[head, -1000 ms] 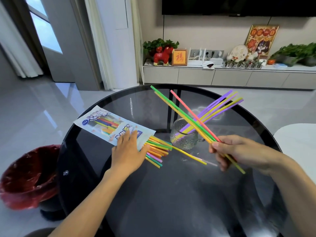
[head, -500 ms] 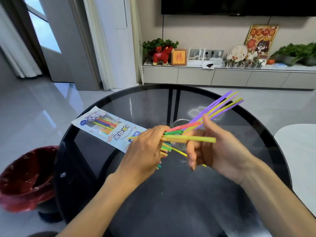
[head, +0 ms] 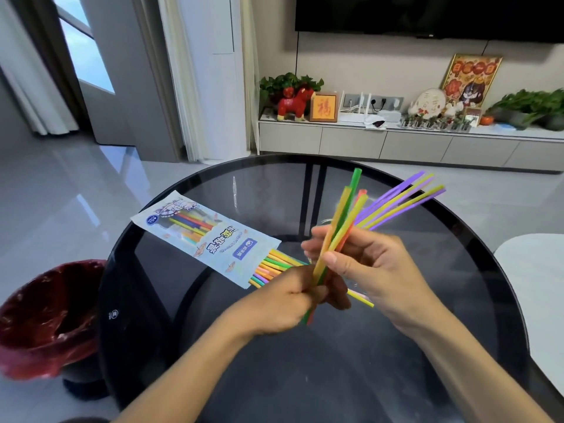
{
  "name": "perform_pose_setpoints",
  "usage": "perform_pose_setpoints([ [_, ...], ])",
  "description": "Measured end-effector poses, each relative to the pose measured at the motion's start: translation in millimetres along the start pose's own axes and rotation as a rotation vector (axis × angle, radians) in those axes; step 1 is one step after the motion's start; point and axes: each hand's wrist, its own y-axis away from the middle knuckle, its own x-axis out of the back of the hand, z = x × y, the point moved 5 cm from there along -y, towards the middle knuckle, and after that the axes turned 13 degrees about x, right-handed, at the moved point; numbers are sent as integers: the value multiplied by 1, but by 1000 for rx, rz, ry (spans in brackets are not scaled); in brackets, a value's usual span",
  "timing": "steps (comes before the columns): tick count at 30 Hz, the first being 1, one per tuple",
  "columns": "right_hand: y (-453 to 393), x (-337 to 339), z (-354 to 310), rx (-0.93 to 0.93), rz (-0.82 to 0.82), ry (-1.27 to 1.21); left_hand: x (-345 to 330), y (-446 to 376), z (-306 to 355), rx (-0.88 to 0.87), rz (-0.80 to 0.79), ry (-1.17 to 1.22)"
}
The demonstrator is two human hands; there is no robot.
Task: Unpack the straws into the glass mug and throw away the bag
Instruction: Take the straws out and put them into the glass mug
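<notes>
1. Nearest to the person, the left hand (head: 287,296) is curled around the lower ends of a small bundle of straws (head: 337,236), and the right hand (head: 370,264) pinches the same bundle a little higher. The straws are thin and smooth, so I think one may slide out between the two grips and drop on the glass table (head: 305,377), or roll from it to the floor.
2. A single yellow straw (head: 361,299) lies on the table under the hands. A wrist could push it away without notice.
3. Just beyond the left hand lies the straw bag (head: 213,236), open toward the hands, with many straws (head: 274,264) half out of it. If the hands brush them, they can scatter.
4. Behind the right hand the glass mug is almost hidden; only a bit of rim (head: 325,221) shows. Purple and yellow straws (head: 403,199) lean out of it to the right. I judge the mug can tip if the new bundle is pushed in at an angle, because the leaning straws pull to one side.
5. At the left, on the floor, stands the bin with a red liner (head: 45,315). It is well apart from the bag, so a light bag thrown from here may miss.
</notes>
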Motion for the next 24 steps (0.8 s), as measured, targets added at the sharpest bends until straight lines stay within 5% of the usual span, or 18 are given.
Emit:
perform_pose_setpoints([
  [8,0,5,8,-13,-13,89,-2,0,-7,71,-8,-37],
  [13,1,7,10,-55,-35,44,-10,6,-4,60,-210,64],
  [18,-1,9,9,-84,50,43,-6,5,-10,104,-246,167],
  [24,-10,67,-6,83,710,-106,42,10,-9,133,406,357],
])
